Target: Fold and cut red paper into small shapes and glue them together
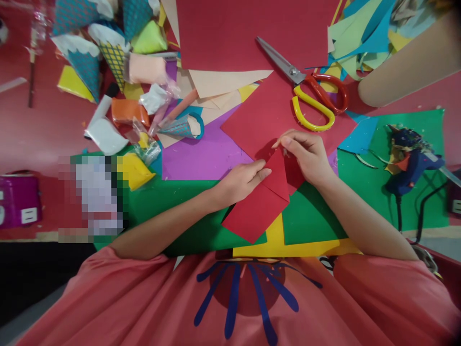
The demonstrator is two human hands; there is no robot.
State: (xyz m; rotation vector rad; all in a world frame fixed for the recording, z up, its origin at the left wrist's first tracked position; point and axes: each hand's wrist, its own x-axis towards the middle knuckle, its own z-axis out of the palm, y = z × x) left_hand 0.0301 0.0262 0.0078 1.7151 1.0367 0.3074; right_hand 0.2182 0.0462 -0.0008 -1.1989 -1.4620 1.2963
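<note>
A folded piece of red paper (257, 211) is between my two hands, tilted above the green sheets. My left hand (243, 181) grips its left edge, thumb on top and the other fingers mostly hidden beneath. At its upper corner, my right hand (304, 151) pinches the paper between thumb and forefinger. A diagonal fold line crosses the piece. Just beyond the hands lies a larger red sheet (259, 113). Scissors (293, 74) with one red and one yellow handle rest on it, blades partly together and pointing to the upper left.
Patterned paper cones (81, 60) and wrapped clay packs (129, 113) crowd the upper left. A blue glue gun (410, 168) sits on a green sheet at right. Paper scraps (370, 33) and a beige cylindrical object (406, 67) are at upper right. A purple sheet (194, 158) lies beyond my left hand.
</note>
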